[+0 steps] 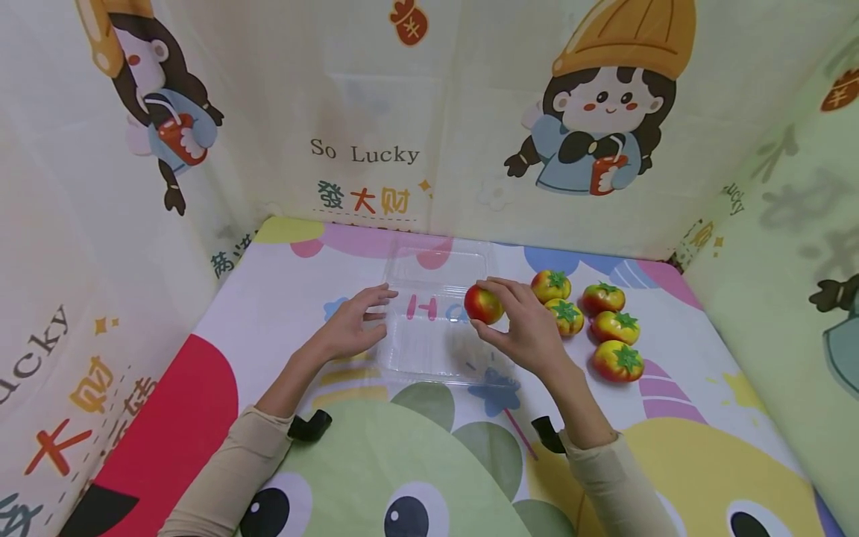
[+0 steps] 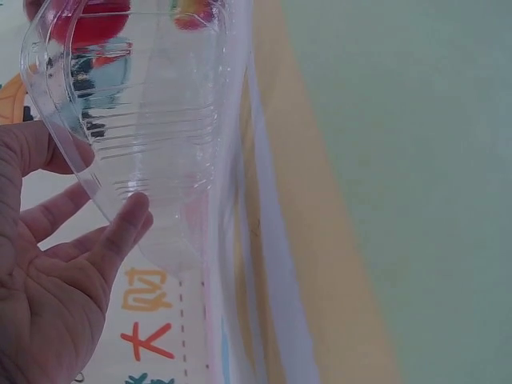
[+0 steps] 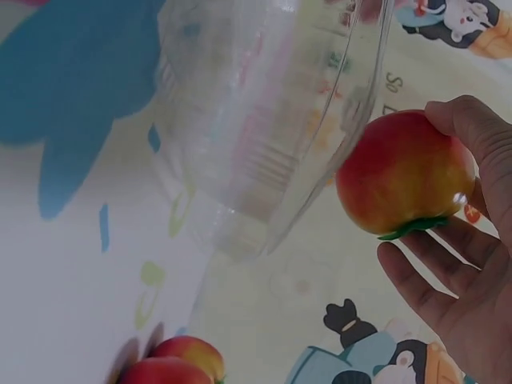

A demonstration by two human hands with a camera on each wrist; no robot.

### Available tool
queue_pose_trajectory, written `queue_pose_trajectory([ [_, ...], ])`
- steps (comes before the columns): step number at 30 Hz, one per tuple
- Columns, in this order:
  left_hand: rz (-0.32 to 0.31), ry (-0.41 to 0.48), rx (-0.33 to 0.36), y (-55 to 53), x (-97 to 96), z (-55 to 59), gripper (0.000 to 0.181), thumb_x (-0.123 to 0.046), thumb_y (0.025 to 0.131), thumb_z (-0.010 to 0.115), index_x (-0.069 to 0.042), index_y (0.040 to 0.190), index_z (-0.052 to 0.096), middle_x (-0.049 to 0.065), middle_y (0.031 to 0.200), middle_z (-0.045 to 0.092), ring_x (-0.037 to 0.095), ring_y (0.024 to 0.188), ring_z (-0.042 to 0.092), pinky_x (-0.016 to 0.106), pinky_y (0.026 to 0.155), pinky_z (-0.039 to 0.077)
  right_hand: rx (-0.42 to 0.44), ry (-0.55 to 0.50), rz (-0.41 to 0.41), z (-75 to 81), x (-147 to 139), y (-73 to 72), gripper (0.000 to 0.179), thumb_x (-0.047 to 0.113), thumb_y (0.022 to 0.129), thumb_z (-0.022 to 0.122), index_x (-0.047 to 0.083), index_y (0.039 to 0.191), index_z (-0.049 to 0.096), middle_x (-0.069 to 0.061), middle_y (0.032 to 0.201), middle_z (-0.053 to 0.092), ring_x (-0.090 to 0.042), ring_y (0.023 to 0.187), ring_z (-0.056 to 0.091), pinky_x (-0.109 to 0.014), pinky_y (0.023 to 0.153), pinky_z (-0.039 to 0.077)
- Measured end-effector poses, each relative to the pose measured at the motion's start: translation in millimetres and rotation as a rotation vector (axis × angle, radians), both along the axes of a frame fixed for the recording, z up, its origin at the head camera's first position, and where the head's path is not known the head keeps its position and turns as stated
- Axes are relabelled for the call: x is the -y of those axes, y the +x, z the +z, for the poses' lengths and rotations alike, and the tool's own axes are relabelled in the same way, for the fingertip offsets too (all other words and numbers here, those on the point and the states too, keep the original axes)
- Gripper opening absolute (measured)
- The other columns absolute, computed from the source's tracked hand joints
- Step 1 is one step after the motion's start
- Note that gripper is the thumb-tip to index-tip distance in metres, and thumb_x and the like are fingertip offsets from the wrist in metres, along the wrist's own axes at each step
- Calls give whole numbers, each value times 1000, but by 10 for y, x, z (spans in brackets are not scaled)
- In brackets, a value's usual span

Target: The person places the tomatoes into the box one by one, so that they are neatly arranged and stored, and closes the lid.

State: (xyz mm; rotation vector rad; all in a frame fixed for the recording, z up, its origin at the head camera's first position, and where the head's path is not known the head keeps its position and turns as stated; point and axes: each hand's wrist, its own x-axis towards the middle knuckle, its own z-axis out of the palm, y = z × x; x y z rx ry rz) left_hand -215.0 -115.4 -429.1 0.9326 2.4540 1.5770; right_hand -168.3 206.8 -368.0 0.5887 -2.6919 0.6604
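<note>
My right hand (image 1: pixel 530 332) grips a red and yellow tomato (image 1: pixel 483 304) between thumb and fingers, over the right part of a clear plastic container (image 1: pixel 416 358). In the right wrist view, the tomato (image 3: pixel 404 172) has its green leafy top facing down, beside the container's wall (image 3: pixel 264 160). At the container's left edge is my left hand (image 1: pixel 356 324), thumb and fingers spread and loosely bent. The left wrist view has these fingers (image 2: pixel 124 232) against the clear side wall (image 2: pixel 152 136). Behind the container's base lies its clear lid (image 1: pixel 439 262), folded back.
Several more red and yellow tomatoes (image 1: pixel 615 327) with green tops sit on the patterned tablecloth (image 1: pixel 268 313), right of the container. A printed cloth wall (image 1: pixel 376 112) rises behind the table, and others stand at both sides.
</note>
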Motion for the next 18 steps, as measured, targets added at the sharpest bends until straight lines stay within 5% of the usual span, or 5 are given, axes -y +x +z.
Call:
queue_pose_trajectory([
  [18, 5, -19, -1, 5, 10, 0, 49, 4, 93, 58, 10, 141, 50, 29, 159, 32, 46, 137, 49, 54, 106, 50, 60, -106, 104, -78, 344, -151, 63, 23, 83, 85, 15, 139, 59, -10, 138, 61, -30, 125, 57, -46, 91, 61],
])
